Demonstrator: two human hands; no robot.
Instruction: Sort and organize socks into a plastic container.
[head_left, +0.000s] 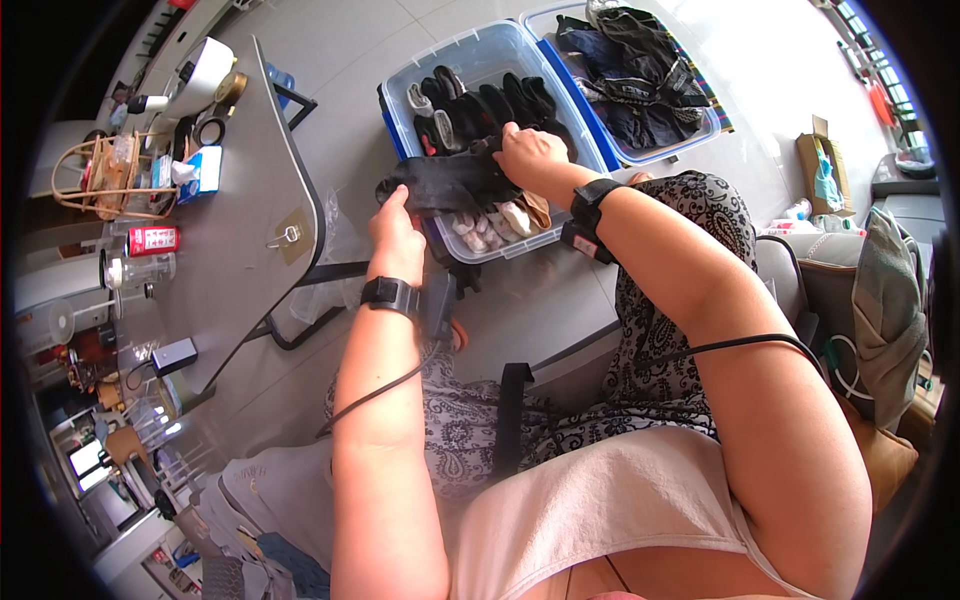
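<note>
A dark sock (450, 180) is stretched sideways above the near part of a clear plastic storage box (472, 56). My left hand (397, 236) grips one end of it at the box's left edge. The other end is in my right hand (531, 154), whose fingers are closed over the fabric. Farther back inside the box lie several rolled dark socks (487, 109), some with grey parts. Light-coloured rolled socks (487, 229) fill the near end, beside a brown cloth piece (534, 210). The held sock hides part of the box's middle.
Behind to the right, a second clear box (705, 142) holds dark clothes (637, 67). A grey table (247, 202) at left carries a tissue box (201, 174), a red can (154, 240) and a wicker basket (64, 180). An open cardboard box (821, 165) stands on the floor at right.
</note>
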